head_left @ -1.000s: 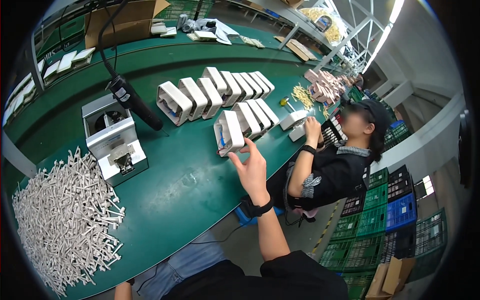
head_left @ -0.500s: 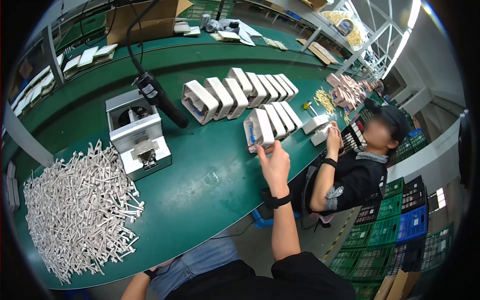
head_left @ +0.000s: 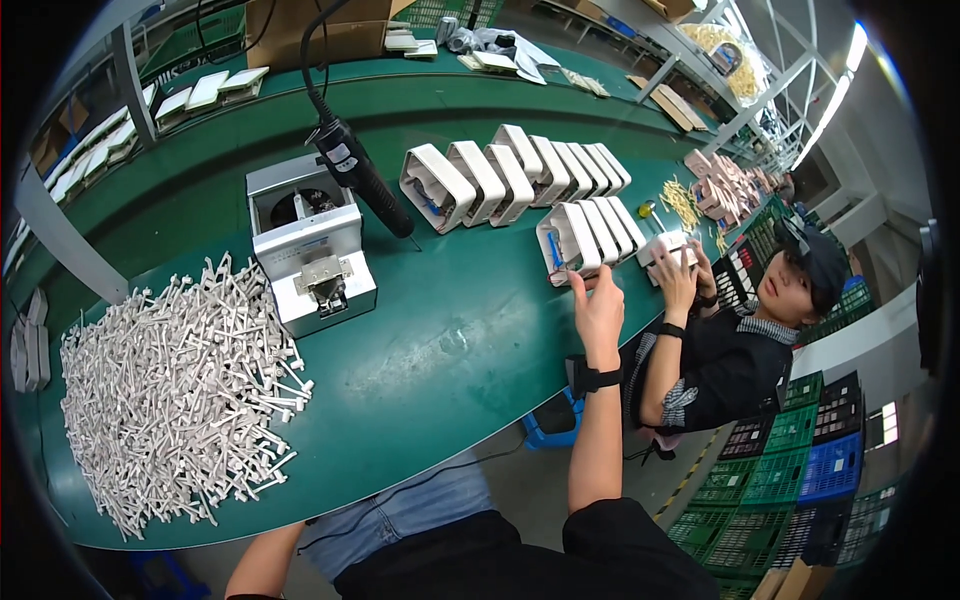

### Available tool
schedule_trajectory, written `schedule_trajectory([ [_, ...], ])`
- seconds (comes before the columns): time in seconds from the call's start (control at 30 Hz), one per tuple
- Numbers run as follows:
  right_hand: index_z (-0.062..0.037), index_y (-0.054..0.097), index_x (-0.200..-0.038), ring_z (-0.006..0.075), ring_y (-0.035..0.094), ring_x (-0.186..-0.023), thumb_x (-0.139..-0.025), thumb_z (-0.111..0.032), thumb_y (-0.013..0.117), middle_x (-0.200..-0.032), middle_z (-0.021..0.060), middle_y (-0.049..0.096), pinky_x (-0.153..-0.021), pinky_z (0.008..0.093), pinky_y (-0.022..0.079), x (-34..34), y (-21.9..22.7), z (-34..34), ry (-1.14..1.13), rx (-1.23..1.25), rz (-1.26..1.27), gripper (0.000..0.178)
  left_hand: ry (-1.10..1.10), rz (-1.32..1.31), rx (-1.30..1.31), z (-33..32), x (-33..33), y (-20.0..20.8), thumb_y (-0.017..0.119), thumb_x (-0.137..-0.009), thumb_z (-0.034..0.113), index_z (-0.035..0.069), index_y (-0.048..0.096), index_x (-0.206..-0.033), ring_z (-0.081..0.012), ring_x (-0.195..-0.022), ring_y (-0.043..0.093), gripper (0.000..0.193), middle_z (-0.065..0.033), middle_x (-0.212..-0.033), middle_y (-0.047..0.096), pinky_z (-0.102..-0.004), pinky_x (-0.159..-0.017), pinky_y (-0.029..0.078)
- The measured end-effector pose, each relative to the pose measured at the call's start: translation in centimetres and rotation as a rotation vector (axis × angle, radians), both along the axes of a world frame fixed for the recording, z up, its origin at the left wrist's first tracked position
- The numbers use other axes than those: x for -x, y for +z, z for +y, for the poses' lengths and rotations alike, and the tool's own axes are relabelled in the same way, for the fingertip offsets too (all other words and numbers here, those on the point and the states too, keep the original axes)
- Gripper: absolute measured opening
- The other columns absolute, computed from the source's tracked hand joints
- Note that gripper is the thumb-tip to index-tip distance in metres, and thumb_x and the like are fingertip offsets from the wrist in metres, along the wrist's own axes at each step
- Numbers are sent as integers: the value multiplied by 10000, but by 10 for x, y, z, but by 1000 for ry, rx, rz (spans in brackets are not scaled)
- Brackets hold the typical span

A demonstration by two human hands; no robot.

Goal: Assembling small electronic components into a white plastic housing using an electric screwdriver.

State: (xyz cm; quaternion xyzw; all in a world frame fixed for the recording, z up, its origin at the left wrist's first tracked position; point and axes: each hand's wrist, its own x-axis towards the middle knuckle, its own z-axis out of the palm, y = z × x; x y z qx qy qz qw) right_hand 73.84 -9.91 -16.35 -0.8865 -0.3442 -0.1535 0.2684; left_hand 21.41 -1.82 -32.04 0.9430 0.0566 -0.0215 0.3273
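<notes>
My right hand has thumb and fingers closed at the near lower edge of a white plastic housing. This housing is an open frame with a blue part and wires inside, first in a short row of similar housings. A longer row of white housings stands behind it. My left forearm reaches in at the lower left, and the hand itself is hidden below the table edge. Left of my right hand, a black electric screwdriver hangs by its cable, its bit pointing down beside a white screw feeder.
A big heap of white plastic pieces covers the left of the green table. At right, a co-worker handles another white housing. Yellowish strips and pink parts lie farther off. Crates are stacked at right.
The whole view has shifted. My right hand and the front housing have moved slightly right, closer to the short row. My left hand has dropped out of sight. The co-worker's hands have shifted.
</notes>
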Motion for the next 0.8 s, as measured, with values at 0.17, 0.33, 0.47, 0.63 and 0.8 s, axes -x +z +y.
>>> schedule_trajectory([
  [0.17,21,654,-1022,426,730,-787,-983,-322,763,-812,197,748,-703,499,554,-7,5,-6,-49,-10,34,361,-77,-29,28,5,2,-3,600,-942,130,-39,680,-1138,-442,-996,693,271,-231,-1057,715,-510,-873,559],
  [0.33,16,693,-1084,384,730,-736,-994,-288,748,-783,197,737,-677,459,553,27,10,-20,-35,-16,32,322,-121,-39,51,3,-36,24,600,-943,131,-40,679,-1140,-443,-999,693,273,-232,-1062,715,-511,-876,559],
  [0.47,12,728,-1002,199,672,-622,-993,-202,735,-710,130,703,-598,333,508,87,0,-17,304,62,352,214,-36,-8,83,33,-77,52,600,-943,132,-41,679,-1142,-444,-1001,693,274,-233,-1065,714,-512,-878,558],
  [0.63,14,731,-969,81,612,-595,-986,-184,743,-662,65,680,-558,282,469,154,1,-9,657,98,772,199,68,41,95,11,-73,42,600,-944,132,-42,678,-1144,-444,-1004,692,276,-234,-1070,714,-512,-881,558],
  [0.8,24,724,-952,51,592,-595,-987,-156,736,-672,43,670,-550,259,455,172,2,9,640,207,671,183,112,69,128,3,-61,40,600,-945,133,-43,677,-1146,-445,-1006,692,278,-235,-1075,713,-513,-884,557],
])
